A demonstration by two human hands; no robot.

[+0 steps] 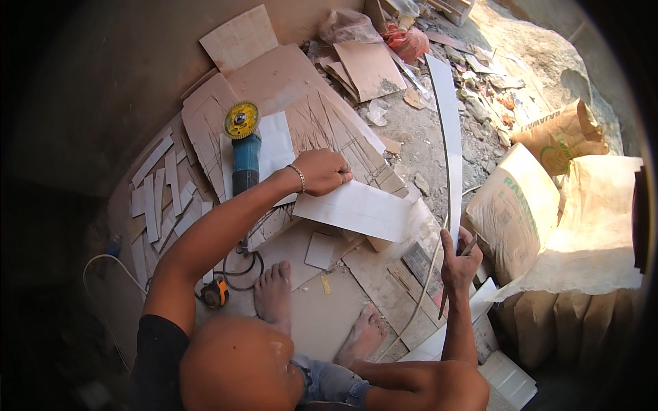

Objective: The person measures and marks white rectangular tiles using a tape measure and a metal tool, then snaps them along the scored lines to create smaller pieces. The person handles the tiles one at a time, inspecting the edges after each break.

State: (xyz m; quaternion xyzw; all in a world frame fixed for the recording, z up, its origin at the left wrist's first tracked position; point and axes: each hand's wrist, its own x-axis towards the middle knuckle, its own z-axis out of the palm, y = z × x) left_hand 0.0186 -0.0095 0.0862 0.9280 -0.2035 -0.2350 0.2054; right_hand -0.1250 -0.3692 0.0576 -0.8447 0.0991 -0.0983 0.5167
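Note:
My left hand (pixel 323 172), a bracelet on its wrist, is closed at the upper left edge of a white rectangular tile piece (pixel 363 211). That piece lies at a slant over the near edge of a scored board. In my right hand (pixel 459 262) a long, narrow white tile strip (pixel 449 137) stands up and away from me. The same hand also has a thin dark pointed stick (pixel 443 301) between its fingers; its exact kind is unclear. Left of my left hand, a blue-green angle grinder (pixel 247 154) with a yellow disc rests on another white tile.
Cut white strips (pixel 161 198) lie at the left. A tape measure (pixel 215 293) and black cord are near my bare feet (pixel 274 294). Paper sacks (pixel 517 212) stand at the right. Rubble (pixel 480 103) and broken tiles (pixel 370 72) cover the far ground.

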